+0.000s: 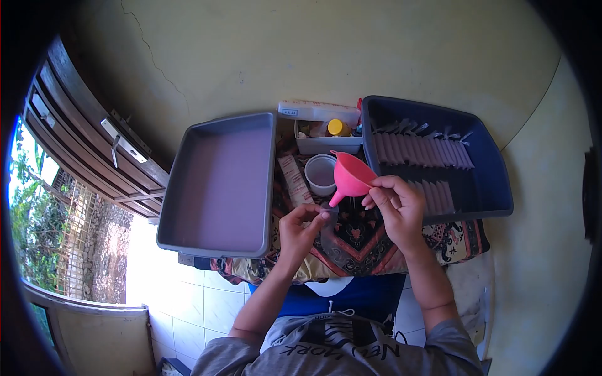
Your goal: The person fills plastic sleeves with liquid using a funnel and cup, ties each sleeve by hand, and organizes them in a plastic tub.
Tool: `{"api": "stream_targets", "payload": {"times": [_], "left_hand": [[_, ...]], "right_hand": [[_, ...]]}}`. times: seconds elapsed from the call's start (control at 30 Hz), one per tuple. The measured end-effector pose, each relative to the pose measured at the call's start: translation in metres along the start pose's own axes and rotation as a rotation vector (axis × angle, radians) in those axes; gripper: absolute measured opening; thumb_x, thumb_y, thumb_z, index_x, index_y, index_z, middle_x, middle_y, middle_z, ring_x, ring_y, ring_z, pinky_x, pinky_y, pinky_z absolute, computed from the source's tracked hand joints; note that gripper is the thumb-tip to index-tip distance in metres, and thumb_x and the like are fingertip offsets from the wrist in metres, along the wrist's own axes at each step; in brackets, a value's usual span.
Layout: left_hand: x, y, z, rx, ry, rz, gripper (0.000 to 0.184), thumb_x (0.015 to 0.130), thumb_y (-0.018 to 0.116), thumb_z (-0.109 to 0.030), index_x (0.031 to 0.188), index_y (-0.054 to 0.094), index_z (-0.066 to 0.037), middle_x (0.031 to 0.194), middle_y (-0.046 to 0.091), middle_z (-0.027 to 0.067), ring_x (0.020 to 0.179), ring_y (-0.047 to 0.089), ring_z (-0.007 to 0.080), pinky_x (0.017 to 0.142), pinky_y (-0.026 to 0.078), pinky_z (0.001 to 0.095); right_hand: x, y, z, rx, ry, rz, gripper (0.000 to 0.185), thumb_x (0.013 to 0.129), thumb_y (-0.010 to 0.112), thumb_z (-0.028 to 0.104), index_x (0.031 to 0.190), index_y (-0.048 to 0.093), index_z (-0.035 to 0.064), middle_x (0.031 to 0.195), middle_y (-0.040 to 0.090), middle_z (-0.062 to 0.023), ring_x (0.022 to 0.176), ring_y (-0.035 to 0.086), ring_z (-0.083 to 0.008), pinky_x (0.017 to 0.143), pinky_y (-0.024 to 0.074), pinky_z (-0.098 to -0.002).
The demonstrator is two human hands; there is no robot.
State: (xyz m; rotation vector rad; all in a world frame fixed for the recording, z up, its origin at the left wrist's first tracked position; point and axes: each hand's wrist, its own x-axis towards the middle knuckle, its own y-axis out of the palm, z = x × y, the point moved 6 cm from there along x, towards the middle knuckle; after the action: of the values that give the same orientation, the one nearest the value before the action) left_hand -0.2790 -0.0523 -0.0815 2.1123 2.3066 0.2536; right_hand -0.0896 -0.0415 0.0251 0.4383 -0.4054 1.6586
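A pink funnel (352,175) is tilted in front of me, gripped at its rim by my right hand (400,210). Its spout points down to the mouth of a narrow clear plastic bag (329,227). My left hand (297,232) pinches that bag near its top edge; whether the spout tip is inside I cannot tell. The bag hangs thin and see-through over the patterned cloth (357,247). Just behind the funnel stands a white plastic tub (320,182), and a printed packet (293,178) lies left of it.
On the left, a large dark basin (274,188) contains purplish liquid. The dark basin (495,182) on the right has rows of filled, tied purplish bags (420,150). A white box (326,146) with a yellow-lidded container (338,128) stands at the back, near the wall.
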Motion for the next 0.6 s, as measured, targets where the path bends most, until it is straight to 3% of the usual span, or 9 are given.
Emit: {"api": "stream_targets", "payload": {"times": [0.27,0.43,0.6], "left_hand": [[-0.005,0.002,-0.005,-0.001,0.019,0.045,0.013,0.084,0.068,-0.007,0.092,0.064,0.003,0.086,0.066,0.0062,0.079,0.062,0.0092,0.072,0.049,0.0225],[-0.008,0.009,-0.004,-0.225,-0.1,0.124,0.021,0.089,0.063,-0.008,0.105,0.058,0.004,0.094,0.067,0.0096,0.089,0.063,0.0129,0.081,0.05,0.0256],[-0.008,0.011,-0.006,-0.339,-0.167,0.121,0.024,0.089,0.063,-0.008,0.109,0.057,0.004,0.096,0.067,0.0096,0.09,0.063,0.0136,0.082,0.05,0.0264]], "right_hand": [[-0.003,0.008,0.014,-0.256,-0.159,0.115,0.008,0.084,0.063,-0.002,0.092,0.062,-0.0047,0.083,0.065,-0.0113,0.068,0.065,-0.0151,0.062,0.0513,-0.0253],[-0.002,0.013,0.023,-0.336,-0.248,0.149,0.011,0.081,0.065,-0.001,0.093,0.063,-0.0021,0.085,0.066,-0.0121,0.07,0.066,-0.0184,0.062,0.0511,-0.0267],[-0.002,0.018,0.025,-0.366,-0.265,0.173,0.013,0.08,0.067,-0.001,0.092,0.063,-0.0001,0.085,0.065,-0.0132,0.075,0.066,-0.0233,0.064,0.0512,-0.0297]]}}
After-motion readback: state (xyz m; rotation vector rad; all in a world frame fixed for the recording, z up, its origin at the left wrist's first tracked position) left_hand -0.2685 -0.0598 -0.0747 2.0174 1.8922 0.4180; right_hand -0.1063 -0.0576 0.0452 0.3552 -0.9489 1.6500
